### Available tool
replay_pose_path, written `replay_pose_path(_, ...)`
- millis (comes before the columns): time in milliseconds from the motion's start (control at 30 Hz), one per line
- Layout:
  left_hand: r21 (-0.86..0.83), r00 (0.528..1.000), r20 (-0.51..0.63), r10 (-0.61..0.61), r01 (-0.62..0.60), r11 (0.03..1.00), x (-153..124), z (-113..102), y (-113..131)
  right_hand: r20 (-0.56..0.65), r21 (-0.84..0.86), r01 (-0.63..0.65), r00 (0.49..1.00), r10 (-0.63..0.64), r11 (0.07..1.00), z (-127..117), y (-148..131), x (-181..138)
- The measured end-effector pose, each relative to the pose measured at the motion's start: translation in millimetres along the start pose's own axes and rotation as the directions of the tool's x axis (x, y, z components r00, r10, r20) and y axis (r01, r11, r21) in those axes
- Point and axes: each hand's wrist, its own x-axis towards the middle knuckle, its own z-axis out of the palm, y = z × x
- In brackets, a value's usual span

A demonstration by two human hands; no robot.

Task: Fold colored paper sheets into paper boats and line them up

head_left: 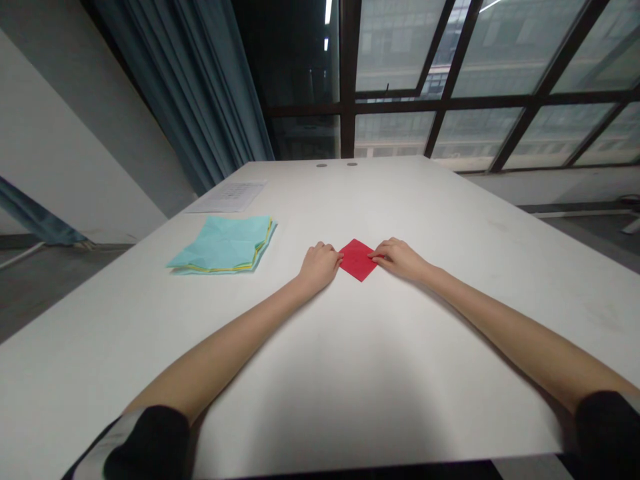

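Observation:
A small red paper square (357,261) lies on the white table, turned so that it looks like a diamond. My left hand (321,263) has its fingers closed on the paper's left corner. At the opposite corner, my right hand (397,257) pinches the paper between thumb and fingers. Both hands rest low, close to the tabletop. The left and right corners are partly hidden under the fingertips.
To the left sits a stack of light blue and yellow paper sheets (225,243). Behind it lies a printed white sheet (230,197). The white table (370,373) reaches back toward large windows (400,100), with a blue curtain (200,87) at left.

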Motion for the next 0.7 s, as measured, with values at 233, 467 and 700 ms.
replay_pose_path(233, -0.031, 0.994, -0.079, -0.072, 0.070, 0.997, -1, 2, -15, -0.057, 0.069, -0.067, 0.996, 0.071, 0.995, 3, 11, -2)
replay_pose_path(467, 0.001, 0.988, -0.134, -0.081, 0.082, 0.997, -1, 5, -16, -0.114, 0.110, -0.149, 0.980, 0.162, 0.983, 2, 8, -3)
replay_pose_path(700, -0.043, 0.982, -0.168, -0.091, 0.085, 0.995, -3, 2, -13, -0.129, 0.215, -0.205, 0.963, 0.236, 0.955, -1, -3, -5)
